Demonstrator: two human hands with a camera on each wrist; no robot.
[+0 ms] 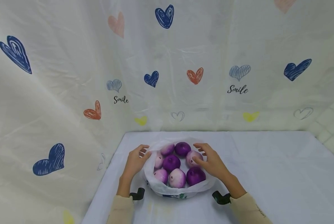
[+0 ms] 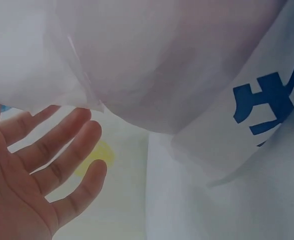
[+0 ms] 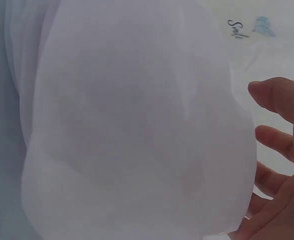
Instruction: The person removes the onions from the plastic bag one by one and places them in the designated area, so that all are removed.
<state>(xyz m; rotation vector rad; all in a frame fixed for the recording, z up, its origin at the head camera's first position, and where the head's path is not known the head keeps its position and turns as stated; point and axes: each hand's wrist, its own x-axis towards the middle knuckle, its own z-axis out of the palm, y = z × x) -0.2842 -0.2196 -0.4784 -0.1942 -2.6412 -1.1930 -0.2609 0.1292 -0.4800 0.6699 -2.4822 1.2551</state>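
A white plastic bag [image 1: 155,186] stands wide open on the table with its rim spread around several purple onions. Dark purple ones, such as this onion [image 1: 171,162], lie among paler ones like the front onion [image 1: 177,178]. At the bag's left rim is my left hand [image 1: 135,160], fingers loosely bent. My right hand [image 1: 212,161] hovers over the right rim, its thumb in front of a pale onion [image 1: 193,155]. In the left wrist view, the left fingers [image 2: 69,172] are close beside the plastic. The right wrist view has the right fingers [image 3: 269,180] along the bag's edge; contact is unclear.
The bag stands on a white-covered table [image 1: 267,174], left of its middle. Behind and to the left hangs a pale curtain [image 1: 211,40] printed with hearts and "Smile". Dark wrist-worn pieces, like this camera mount [image 1: 221,198], project inward near both sleeves.
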